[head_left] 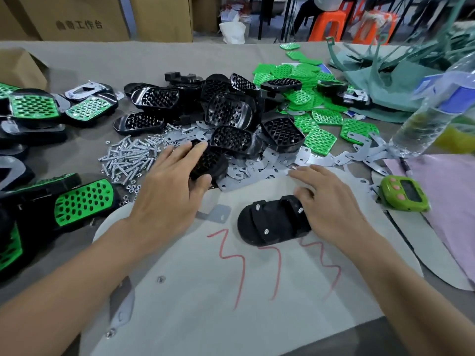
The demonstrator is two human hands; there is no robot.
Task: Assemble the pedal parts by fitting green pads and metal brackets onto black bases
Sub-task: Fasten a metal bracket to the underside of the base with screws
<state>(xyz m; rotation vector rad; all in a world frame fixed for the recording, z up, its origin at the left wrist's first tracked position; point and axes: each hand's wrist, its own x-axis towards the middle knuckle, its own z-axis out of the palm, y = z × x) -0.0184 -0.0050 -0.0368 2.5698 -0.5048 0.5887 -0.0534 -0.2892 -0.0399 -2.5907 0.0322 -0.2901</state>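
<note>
1. My left hand (174,183) has its fingers (190,150) wrapped round a black base (209,163) at the near edge of the heap (231,109). A careless lift could drag the brackets (259,168) beneath it or topple the bases above.
2. My right hand (329,204) lies flat, holding nothing, at the right end of the upturned base (270,222) on the bench (154,62). A nudge could skew it.
3. That upturned base runs left to right, rounded end leftward, screw tips (266,231) pointing up.

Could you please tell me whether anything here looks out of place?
A nut lies alone on the white sheet, far from the screw pile; a bracket sits askew at the sheet's left edge, away from the bracket heap.
</note>
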